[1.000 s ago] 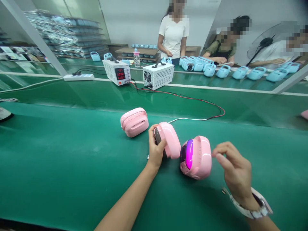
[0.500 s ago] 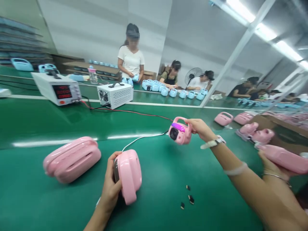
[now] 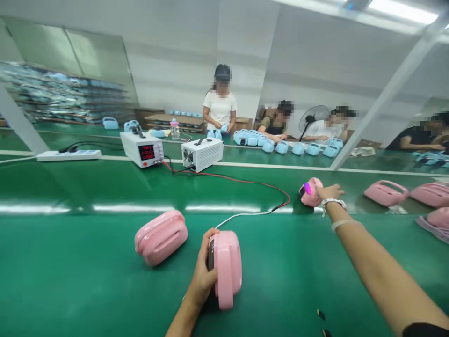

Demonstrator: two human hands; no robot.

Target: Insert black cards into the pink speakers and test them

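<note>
My left hand (image 3: 203, 276) grips a pink portable speaker (image 3: 228, 269) with a moulded handle, standing on the green bench; its dark front faces left. A white cable (image 3: 242, 215) runs to the top of this speaker, its end hidden behind my fingers. Farther off to the right, my right hand (image 3: 329, 192) is beside another pink speaker (image 3: 310, 199) with a lit purple strip. Its fingers are spread and point away from that speaker, with the thumb side touching or overlapping it. A third pink speaker (image 3: 161, 238) lies left of my left hand.
A power supply (image 3: 140, 150) with red digits, a second white box (image 3: 202, 154) and a power strip (image 3: 69, 155) stand at the back. More pink speakers (image 3: 386, 193) are at right. Small black chips (image 3: 320, 314) lie near the front edge. Co-workers handle blue speakers across the bench.
The view has swung right to left across the scene. My right hand has moved the lit speaker farther away and rightward, set it down and spread its fingers. My left hand keeps its grip.
</note>
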